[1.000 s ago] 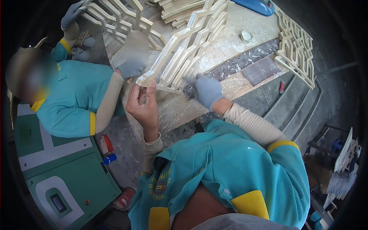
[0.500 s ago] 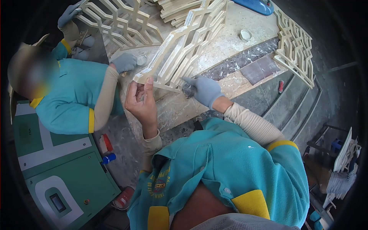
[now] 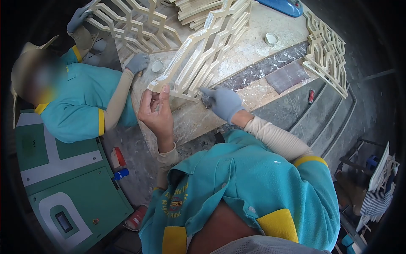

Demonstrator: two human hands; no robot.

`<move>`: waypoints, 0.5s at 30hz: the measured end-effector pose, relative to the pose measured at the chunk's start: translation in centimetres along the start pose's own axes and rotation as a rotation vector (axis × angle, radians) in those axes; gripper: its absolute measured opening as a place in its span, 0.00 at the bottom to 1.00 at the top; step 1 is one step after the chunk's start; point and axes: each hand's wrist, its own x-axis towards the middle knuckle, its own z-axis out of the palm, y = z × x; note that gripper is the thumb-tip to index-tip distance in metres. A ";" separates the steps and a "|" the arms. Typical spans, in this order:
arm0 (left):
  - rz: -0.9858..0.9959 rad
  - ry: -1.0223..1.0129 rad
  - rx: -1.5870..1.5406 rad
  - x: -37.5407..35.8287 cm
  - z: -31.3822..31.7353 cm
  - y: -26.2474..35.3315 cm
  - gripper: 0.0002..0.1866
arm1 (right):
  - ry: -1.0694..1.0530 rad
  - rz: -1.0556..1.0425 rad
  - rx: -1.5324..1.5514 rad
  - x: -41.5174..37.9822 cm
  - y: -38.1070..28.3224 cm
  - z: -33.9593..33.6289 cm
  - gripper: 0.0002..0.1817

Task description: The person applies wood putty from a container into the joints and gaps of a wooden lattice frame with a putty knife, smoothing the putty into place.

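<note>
My bare left hand [image 3: 156,111] grips the near corner of a pale wooden lattice panel [image 3: 172,67] between thumb and fingers. The panel stands tilted above the table, with white filler-like smears along its edge strip. My right hand [image 3: 226,103], in a grey glove, is at the panel's lower near edge, its index finger extended toward the slats. A dark lump [image 3: 207,100] shows under its curled fingers; what it is I cannot make out. Left of the panel, a small cup of white paste [image 3: 157,66] sits on the table.
A co-worker's gloved hand [image 3: 137,63] rests by the cup; their other hand [image 3: 79,17] holds another lattice panel [image 3: 131,25]. The worktable [image 3: 253,98] also carries a second cup [image 3: 271,39], wood strips [image 3: 196,12] and a lattice [image 3: 325,51] at its right edge.
The co-worker's nearer hand has moved up and left, away from the paste cup. My right hand has shifted slightly left and down along the panel edge; my left hand keeps its grip.
</note>
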 end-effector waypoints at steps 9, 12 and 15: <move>0.018 0.012 0.022 -0.1 -0.2 0.2 0.09 | -0.106 -0.089 0.209 0.0 2.1 -1.0 0.17; -0.024 0.010 -0.007 -0.1 -0.1 0.1 0.09 | -0.149 0.107 0.540 0.8 2.0 -2.0 0.10; -0.019 0.015 -0.004 -0.1 -0.3 0.1 0.08 | -0.297 0.380 0.883 1.9 2.3 -1.0 0.10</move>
